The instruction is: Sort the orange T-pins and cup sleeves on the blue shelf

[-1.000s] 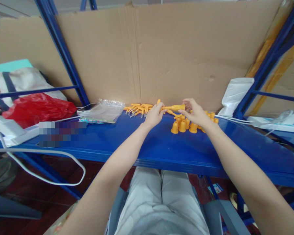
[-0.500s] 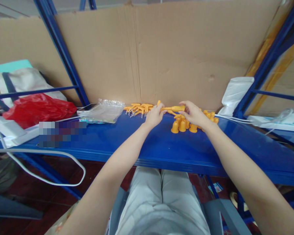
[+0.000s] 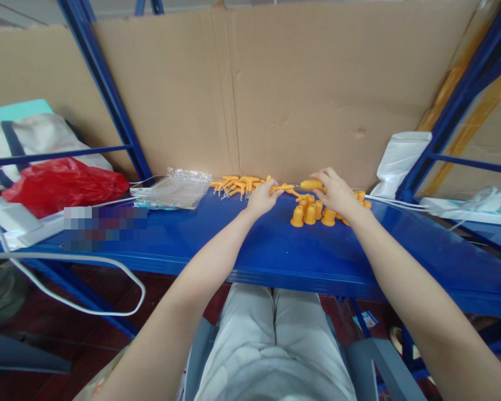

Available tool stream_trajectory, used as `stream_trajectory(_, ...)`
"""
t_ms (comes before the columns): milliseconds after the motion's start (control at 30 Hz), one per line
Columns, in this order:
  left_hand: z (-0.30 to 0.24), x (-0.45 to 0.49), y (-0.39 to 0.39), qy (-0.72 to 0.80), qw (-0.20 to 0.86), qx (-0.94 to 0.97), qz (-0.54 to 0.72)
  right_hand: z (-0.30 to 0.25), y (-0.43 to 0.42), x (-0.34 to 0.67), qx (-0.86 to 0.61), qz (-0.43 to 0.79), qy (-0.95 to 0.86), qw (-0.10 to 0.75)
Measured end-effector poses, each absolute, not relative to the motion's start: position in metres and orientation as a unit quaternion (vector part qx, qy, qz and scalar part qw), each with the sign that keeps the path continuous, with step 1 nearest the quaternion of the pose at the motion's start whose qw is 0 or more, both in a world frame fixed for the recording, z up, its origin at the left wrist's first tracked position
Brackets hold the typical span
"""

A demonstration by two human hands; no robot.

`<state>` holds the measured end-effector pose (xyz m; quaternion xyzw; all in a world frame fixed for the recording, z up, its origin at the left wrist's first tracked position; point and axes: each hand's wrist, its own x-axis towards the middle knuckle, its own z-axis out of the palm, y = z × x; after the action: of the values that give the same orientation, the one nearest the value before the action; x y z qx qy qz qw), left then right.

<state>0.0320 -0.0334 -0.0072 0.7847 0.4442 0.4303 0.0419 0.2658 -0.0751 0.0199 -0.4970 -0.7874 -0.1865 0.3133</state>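
**Two hands, two small orange parts at the back of the shelf**

Head view: both arms reach out toward 12 o'clock over a blue shelf [image 3: 234, 245] backed by cardboard [image 3: 275, 89]. The left hand [image 3: 262, 199] has its fingers pinched on an orange T-handled piece [image 3: 280, 188]. A thin pin seems to run from it toward 3 o'clock. The right hand [image 3: 337, 192] has its fingers closed on an orange sleeve [image 3: 311, 184], held level just beside that pin's end; whether the two parts touch is too small to tell.

Below the right hand, at 6 o'clock of the sleeve, a cluster of orange caps [image 3: 309, 214] stands upright on the shelf. At 9 o'clock of the left hand lies a pile of T-handled pieces [image 3: 236, 185], then clear bags [image 3: 175, 189], and farther out a red bag [image 3: 62, 184]. A white pouch [image 3: 401, 159] sits at 3 o'clock.

Both held parts look like light, stiff moulded plastic, smooth and probably slippery. A fingertip pinch seems best: across the T bar of one, around the sleeve's barrel on the other.
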Motion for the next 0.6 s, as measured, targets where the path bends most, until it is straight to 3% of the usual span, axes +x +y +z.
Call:
stream_trajectory(400, -0.008, 0.034, -0.034, 0.391, 0.037, 0.805, 0.445, 0.019, -0.083, 0.253, -0.569, -0.203, -0.765, 0.224)
stream_trajectory(600, -0.009, 0.037, -0.033, 0.413, 0.058, 0.787, 0.453, 0.018, -0.082, 0.251, -0.574, -0.217, -0.751, 0.244)
